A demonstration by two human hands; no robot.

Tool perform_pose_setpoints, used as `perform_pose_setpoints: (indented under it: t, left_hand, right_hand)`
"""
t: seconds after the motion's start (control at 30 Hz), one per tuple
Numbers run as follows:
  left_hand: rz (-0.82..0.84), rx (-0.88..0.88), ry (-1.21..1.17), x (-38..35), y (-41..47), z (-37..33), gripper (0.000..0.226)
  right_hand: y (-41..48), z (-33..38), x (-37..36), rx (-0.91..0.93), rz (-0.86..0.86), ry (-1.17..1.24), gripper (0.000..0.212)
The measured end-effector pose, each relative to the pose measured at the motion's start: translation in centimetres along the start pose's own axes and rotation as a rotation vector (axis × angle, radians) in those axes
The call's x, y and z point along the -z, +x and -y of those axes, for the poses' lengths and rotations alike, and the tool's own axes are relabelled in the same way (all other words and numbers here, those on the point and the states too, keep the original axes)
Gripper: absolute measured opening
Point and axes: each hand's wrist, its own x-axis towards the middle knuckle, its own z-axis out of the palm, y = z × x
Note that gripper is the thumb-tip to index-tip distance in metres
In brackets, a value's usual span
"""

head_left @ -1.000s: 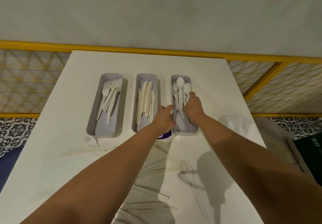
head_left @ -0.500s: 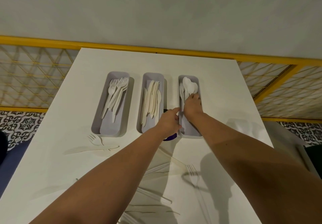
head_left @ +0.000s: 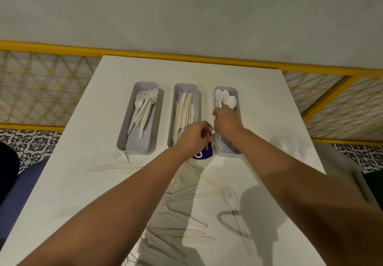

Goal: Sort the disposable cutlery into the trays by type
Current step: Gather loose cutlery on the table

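Observation:
Three grey trays stand side by side on the white table (head_left: 259, 104). The left tray (head_left: 137, 144) holds forks (head_left: 145, 104), the middle tray (head_left: 186, 87) holds knives (head_left: 184, 108), and the right tray (head_left: 227, 151) holds spoons (head_left: 227, 98). My right hand (head_left: 227, 121) reaches into the right tray, knuckles up, with its fingers curled down on the spoon handles. My left hand (head_left: 193, 138) is curled between the middle and right trays, its fingertips pinching a purple packet (head_left: 204, 153). Loose forks and knives (head_left: 176, 214) lie near me, partly hidden under my arms.
A loose fork (head_left: 121, 158) and knife (head_left: 109, 168) lie in front of the left tray. A clear fork (head_left: 233, 199) lies to the right of the pile. A yellow railing (head_left: 186, 56) runs behind the table's far edge. The table drops off at the right (head_left: 306, 141).
My right hand has stayed in the spoon tray, shifting slightly over the handles. My left hand's fingers have curled in on the purple packet. The view has shifted a little.

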Motion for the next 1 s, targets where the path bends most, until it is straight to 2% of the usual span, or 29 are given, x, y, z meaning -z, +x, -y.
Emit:
perform_pose_setpoints:
  t: [0.1, 0.2, 0.3, 0.4, 0.53, 0.7, 0.87, 0.9, 1.0]
  left_hand:
    - [0.008, -0.013, -0.025, 1.1, -1.8, 0.9, 0.022]
    - [-0.019, -0.020, -0.024, 1.9, -3.6, 2.2, 0.018]
    - [-0.041, -0.001, 0.007, 2.4, -5.2, 3.9, 0.014]
    - [-0.038, 0.040, 0.054, 2.9, -6.9, 5.7, 0.014]
    - [-0.031, 0.135, 0.153, 3.4, -9.0, 7.7, 0.015]
    - [-0.080, 0.236, 0.200, 3.5, -11.0, 9.8, 0.014]
    - [-0.102, 0.258, 0.148, 3.4, -12.1, 10.7, 0.005]
    - [-0.108, 0.248, 0.143, 3.4, -12.2, 10.7, 0.001]
    - [-0.143, 0.252, 0.110, 3.6, -12.3, 10.9, 0.011]
  right_hand:
    - [-2.0, 1.3, 0.2, 0.106, -0.087, 0.056, 0.028]
    - [-4.7, 2.5, 0.0, 0.214, -0.076, 0.130, 0.024]
    - [-7.1, 2.9, -1.4, 0.270, 0.063, 0.148, 0.022]
    - [-8.5, 2.2, -3.5, 0.243, 0.213, 0.047, 0.018]
    - [-9.6, 1.0, -5.3, 0.173, 0.331, -0.100, 0.035]
    - [-10.7, 0.4, -6.6, 0.154, 0.308, -0.171, 0.032]
    - [-11.1, 0.7, -7.1, 0.199, 0.235, -0.215, 0.034]
    - [-11.1, 0.9, -7.0, 0.216, 0.212, -0.212, 0.036]
    - [-11.1, 2.0, -7.0, 0.286, 0.208, -0.086, 0.030]
